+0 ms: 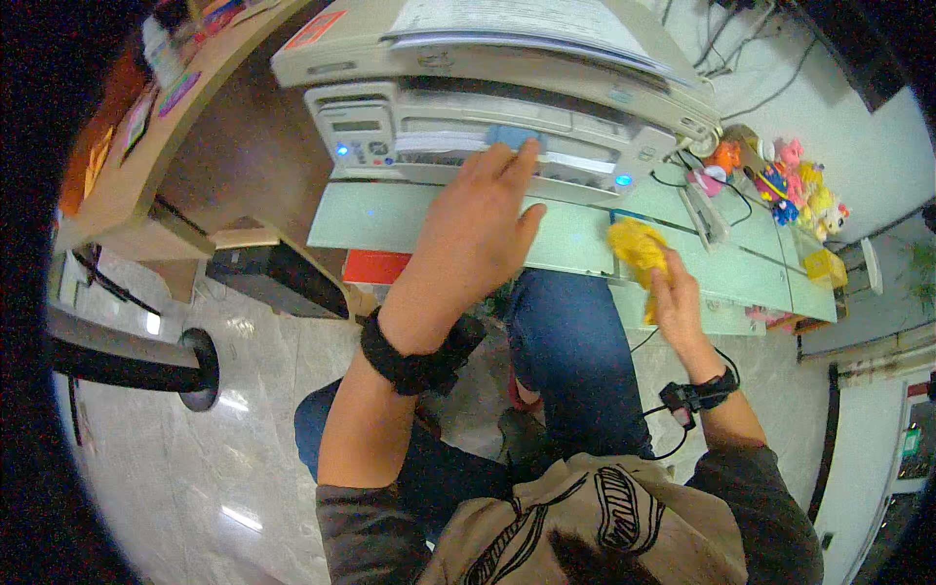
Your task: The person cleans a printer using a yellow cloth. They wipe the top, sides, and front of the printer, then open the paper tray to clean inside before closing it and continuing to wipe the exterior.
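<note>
My left hand [479,212] reaches to the front of a white printer [431,164], palm down. Its fingertips lie at a blue tab [515,137] by the paper opening, and they hide part of it. The thumb stands apart from the fingers. White paper [442,141] shows inside the opening on both sides of the tab. In my right hand [676,300] a crumpled yellow cloth [638,245] is gripped, at the front edge of the pale green glass desktop [570,234]. Both wrists wear black straps.
A stack of printed sheets [526,33] lies on the printer's top. Several soft toys [793,183] and cables stand to the right, near a white device [703,216] and a yellow box [825,268]. A black box [281,278] stands below on the left, beside a wooden shelf edge [208,110].
</note>
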A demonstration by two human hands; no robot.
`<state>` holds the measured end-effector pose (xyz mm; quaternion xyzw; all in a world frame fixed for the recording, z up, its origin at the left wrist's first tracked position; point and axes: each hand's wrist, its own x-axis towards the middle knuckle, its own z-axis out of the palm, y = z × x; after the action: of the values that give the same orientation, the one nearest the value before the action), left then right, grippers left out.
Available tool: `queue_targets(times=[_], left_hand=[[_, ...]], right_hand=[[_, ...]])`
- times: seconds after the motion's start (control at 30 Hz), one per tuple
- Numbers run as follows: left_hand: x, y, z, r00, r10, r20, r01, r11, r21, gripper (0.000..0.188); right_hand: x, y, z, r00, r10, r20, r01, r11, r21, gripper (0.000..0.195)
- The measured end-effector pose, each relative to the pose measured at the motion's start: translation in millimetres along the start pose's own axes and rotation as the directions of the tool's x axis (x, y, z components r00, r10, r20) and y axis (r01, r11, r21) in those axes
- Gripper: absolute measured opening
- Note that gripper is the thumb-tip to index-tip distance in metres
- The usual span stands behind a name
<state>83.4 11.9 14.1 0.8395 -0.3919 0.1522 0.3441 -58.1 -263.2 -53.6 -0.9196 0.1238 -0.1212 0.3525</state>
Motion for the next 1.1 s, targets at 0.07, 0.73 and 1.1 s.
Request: queue_targets(times=[0.07,0.73,1.1], left_hand=[[0.1,5.9,-0.9,0.999,-0.029,0.02,0.029,1.0,-0.006,0.061],[-3.7,14.1,8.2,0.998,-0.059,-0.025,0.059,0.998,0.002,0.061],[1.2,15.3,11.1,0.992,-0.126,-0.003,0.125,0.991,-0.055,0.061]], right_hand=[[-5.8,-13.3,18.9,0.963,-0.27,-0.012,0.269,0.962,-0.044,0.037],[95.0,100.8,-47.2,0.871,0.032,-0.491,-0.063,0.997,-0.045,0.034],[121.9,67.4,7.4,0.977,-0.085,-0.194,0.005,0.925,-0.379,0.034]])
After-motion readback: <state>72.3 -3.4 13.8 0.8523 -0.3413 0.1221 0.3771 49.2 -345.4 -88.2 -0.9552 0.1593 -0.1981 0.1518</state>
